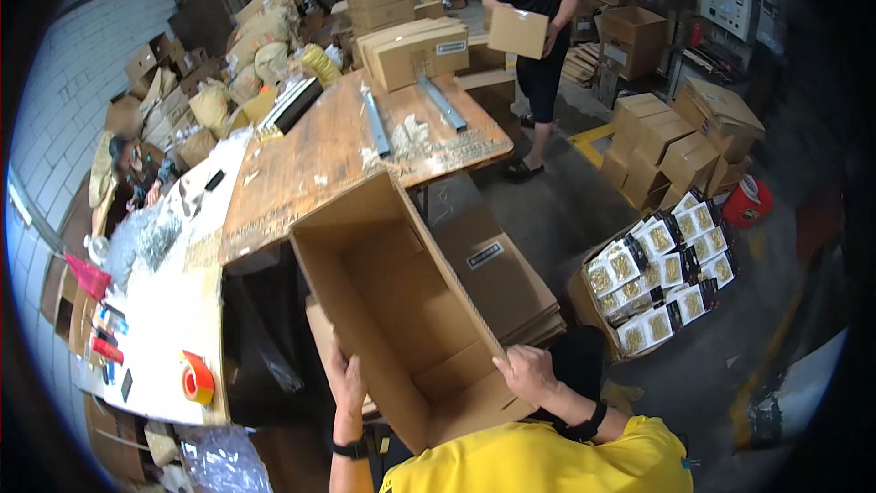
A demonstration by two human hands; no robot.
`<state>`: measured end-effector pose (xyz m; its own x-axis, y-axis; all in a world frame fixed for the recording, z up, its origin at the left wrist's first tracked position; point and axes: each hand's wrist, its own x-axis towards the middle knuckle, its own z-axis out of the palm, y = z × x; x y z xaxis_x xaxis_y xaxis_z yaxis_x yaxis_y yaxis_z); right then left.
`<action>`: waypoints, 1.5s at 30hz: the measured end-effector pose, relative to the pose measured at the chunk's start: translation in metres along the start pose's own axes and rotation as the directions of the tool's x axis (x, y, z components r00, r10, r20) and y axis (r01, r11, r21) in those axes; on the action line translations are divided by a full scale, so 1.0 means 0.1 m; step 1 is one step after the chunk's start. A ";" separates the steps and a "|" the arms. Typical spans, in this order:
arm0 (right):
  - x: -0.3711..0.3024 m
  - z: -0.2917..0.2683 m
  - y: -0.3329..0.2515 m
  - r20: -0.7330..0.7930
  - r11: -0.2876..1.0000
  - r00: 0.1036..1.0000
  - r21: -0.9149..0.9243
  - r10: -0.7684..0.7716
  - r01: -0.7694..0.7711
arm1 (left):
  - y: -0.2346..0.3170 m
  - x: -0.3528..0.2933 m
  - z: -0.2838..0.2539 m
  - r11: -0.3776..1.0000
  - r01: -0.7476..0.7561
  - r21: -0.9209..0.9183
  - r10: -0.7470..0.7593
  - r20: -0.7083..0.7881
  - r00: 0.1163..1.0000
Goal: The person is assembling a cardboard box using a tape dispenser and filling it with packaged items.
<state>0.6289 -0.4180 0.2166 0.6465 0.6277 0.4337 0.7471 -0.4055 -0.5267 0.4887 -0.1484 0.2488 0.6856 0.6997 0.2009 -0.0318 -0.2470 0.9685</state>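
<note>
A long brown cardboard box (392,283) with its inside bare and facing up is tilted in front of me, its far end by the table edge and its near end against my yellow shirt. My left hand (347,382) is closed on the box's left side wall near the close end. Around the right rim, my right hand (531,374) has its fingers wrapped. Flat cardboard cartons (502,288) lie stacked beyond the right side of the box. To the right stands a carton packed with several small bags of gold-coloured pieces on black-and-white cards (657,274).
A wooden table (301,164) bears two metal rails (375,123) and folded cartons (415,50). Orange tape (196,379) sits on the white table at left. Another person (534,0) holds a closed carton (517,32). A red bucket (748,201) and stacked cartons (648,141) stand right.
</note>
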 end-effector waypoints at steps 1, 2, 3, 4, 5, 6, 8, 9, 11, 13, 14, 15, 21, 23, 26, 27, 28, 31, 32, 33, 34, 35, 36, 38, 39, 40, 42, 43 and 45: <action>0.00 -0.03 0.01 -0.018 1.000 1.000 -0.006 0.006 -0.006 | 0.10 -0.01 0.01 0.997 -0.070 0.022 0.070 -0.025 0.997; 0.00 -0.04 0.02 -0.032 1.000 0.999 0.010 -0.013 0.014 | 0.12 0.02 0.03 0.990 -0.135 0.044 0.137 -0.044 0.990; -0.01 -0.04 0.02 -0.044 0.999 0.999 0.028 -0.024 0.025 | 0.06 0.05 0.05 0.989 -0.142 0.042 0.143 -0.020 0.990; -0.01 -0.01 0.04 -0.061 1.000 0.998 0.020 0.008 -0.007 | -0.03 0.10 0.06 0.991 -0.134 0.023 0.135 -0.053 0.989; -0.01 0.06 0.06 -0.090 0.999 0.995 0.029 -0.031 0.033 | -0.12 0.14 0.06 0.992 -0.123 0.004 0.123 -0.080 0.989; -0.05 0.12 0.06 -0.119 0.998 0.991 0.032 -0.054 0.058 | -0.20 0.18 0.04 0.991 -0.130 0.040 0.134 -0.105 0.985; -0.02 0.04 0.09 -0.021 0.997 0.999 0.065 0.043 -0.042 | -0.29 0.27 -0.08 0.988 -0.103 0.117 0.100 0.034 0.994; 0.01 -0.02 0.10 0.050 0.984 0.995 0.151 0.087 -0.094 | -0.27 0.21 -0.07 0.993 -0.085 0.081 0.084 0.009 0.996; 0.01 -0.08 0.30 0.193 0.946 0.980 0.307 0.041 -0.100 | -0.15 0.07 -0.06 0.998 -0.053 -0.016 0.052 -0.030 0.998; -0.06 -0.25 0.59 0.193 0.904 0.970 0.374 0.146 -0.210 | 0.00 -0.17 0.04 1.000 -0.012 -0.014 0.012 0.036 0.999; -0.12 -0.31 0.78 0.153 0.884 0.956 0.367 0.250 -0.290 | 0.02 -0.32 0.04 0.998 0.008 0.065 -0.014 0.091 0.996; -0.17 -0.41 1.02 0.101 0.853 0.899 0.288 0.426 -0.436 | -0.03 -0.48 0.02 0.990 0.130 0.060 -0.136 0.120 0.983; -1.42 -0.78 2.70 -0.528 0.349 0.262 0.071 0.808 -0.934 | -0.05 -0.91 0.16 0.830 0.521 0.200 -0.536 0.023 0.844; -1.59 -0.98 2.82 -0.495 0.118 0.099 0.006 0.863 -0.993 | -0.13 -0.92 0.09 0.764 0.621 0.176 -0.619 -0.074 0.782; -1.69 -1.17 2.94 -0.582 0.254 0.226 -0.034 0.781 -0.966 | -0.46 -0.99 -0.09 0.782 0.617 0.093 -0.606 -0.122 0.786; -1.75 -1.26 3.03 -0.525 0.244 0.256 -0.093 0.812 -0.965 | -0.60 -1.02 -0.20 0.777 0.606 0.171 -0.585 -0.157 0.795; -1.78 -1.30 3.10 -0.521 0.231 0.247 -0.096 0.817 -0.968 | -0.57 -1.02 -0.17 0.770 0.612 0.180 -0.592 -0.153 0.791; -1.82 -1.37 3.36 -0.432 0.276 0.330 -0.184 0.839 -0.943 | -0.50 -1.00 -0.09 0.744 0.654 0.139 -0.621 -0.218 0.753; -1.86 -1.38 3.44 -0.433 0.274 0.328 -0.184 0.840 -0.944 | -0.51 -1.00 -0.08 0.759 0.638 0.130 -0.602 -0.230 0.764; -1.82 -1.41 3.47 -0.363 0.245 0.283 -0.148 0.888 -0.958 | -0.52 -1.01 -0.06 0.775 0.620 0.119 -0.582 -0.249 0.774; -1.79 -1.43 3.49 -0.288 0.213 0.238 -0.115 0.928 -0.970 | -0.51 -1.02 -0.05 0.776 0.620 0.116 -0.581 -0.252 0.774; -1.76 -1.43 3.48 -0.314 0.199 0.248 -0.180 0.916 -0.963 | -0.50 -1.02 -0.04 0.779 0.616 0.121 -0.577 -0.246 0.778; -1.69 -1.48 3.45 -0.313 0.206 0.256 -0.185 0.915 -0.961 | -0.49 -1.02 -0.01 0.780 0.613 0.125 -0.575 -0.242 0.782; -1.57 -1.58 3.39 -0.220 0.141 0.204 -0.272 0.954 -0.952 | -0.47 -1.04 0.02 0.784 0.607 0.131 -0.571 -0.235 0.787; -1.56 -1.61 3.41 -0.214 0.149 0.216 -0.290 0.953 -0.945 | -0.46 -1.03 0.01 0.785 0.604 0.137 -0.569 -0.226 0.791; -1.55 -1.61 3.41 -0.215 0.151 0.219 -0.292 0.952 -0.944 | -0.45 -1.03 -0.03 0.785 0.605 0.133 -0.570 -0.227 0.789; -1.50 -1.60 3.38 -0.218 0.195 0.259 -0.278 0.941 -0.941 | -0.45 -1.05 -0.14 0.790 0.577 0.207 -0.554 -0.161 0.816; -1.59 -1.50 3.40 -0.296 0.334 0.415 -0.287 0.860 -0.898 | -0.50 -1.07 -0.17 0.793 0.575 0.199 -0.551 -0.166 0.818; -1.83 -1.32 3.42 -0.509 0.422 0.427 -0.133 0.747 -0.897 | -0.59 -1.12 -0.24 0.805 0.526 0.275 -0.498 -0.168 0.851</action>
<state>0.7867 -0.7588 0.0537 0.9132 -0.3731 0.1637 -0.2440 -0.8226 -0.5136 0.3961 -0.1965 0.1724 0.4772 0.8306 -0.2870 0.5346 -0.0151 0.8450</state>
